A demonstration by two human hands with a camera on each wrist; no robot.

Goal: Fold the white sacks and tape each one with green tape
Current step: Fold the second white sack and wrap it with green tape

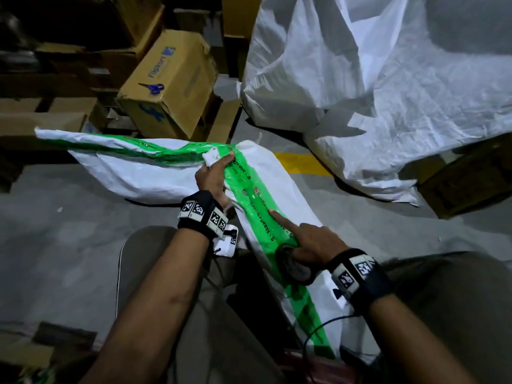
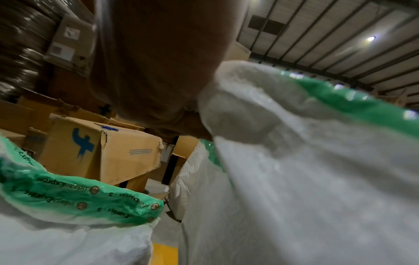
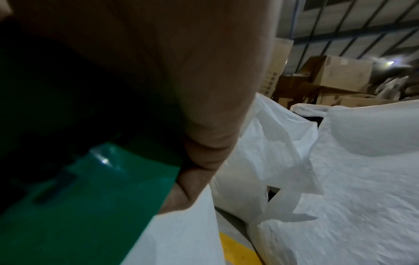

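A folded white sack (image 1: 133, 170) lies across my lap, wrapped with bands of printed green tape (image 1: 257, 206). My left hand (image 1: 212, 176) grips the sack's upper fold beside a small white tag, its forefinger lying along the tape. In the left wrist view the left hand (image 2: 158, 62) holds bunched white sack (image 2: 294, 179) with green tape (image 2: 79, 193) alongside. My right hand (image 1: 307, 239) holds the tape roll (image 1: 295, 270) low on the sack while its straight forefinger presses the tape down. In the right wrist view the right hand (image 3: 181, 80) covers green tape (image 3: 90, 206).
A heap of loose white sacks (image 1: 388, 92) fills the right side. Cardboard boxes (image 1: 171, 84) are stacked at the back left, with blue-handled scissors (image 1: 152, 87) on one. A yellow line (image 1: 302, 162) marks the grey floor. Another box (image 1: 465, 178) sits far right.
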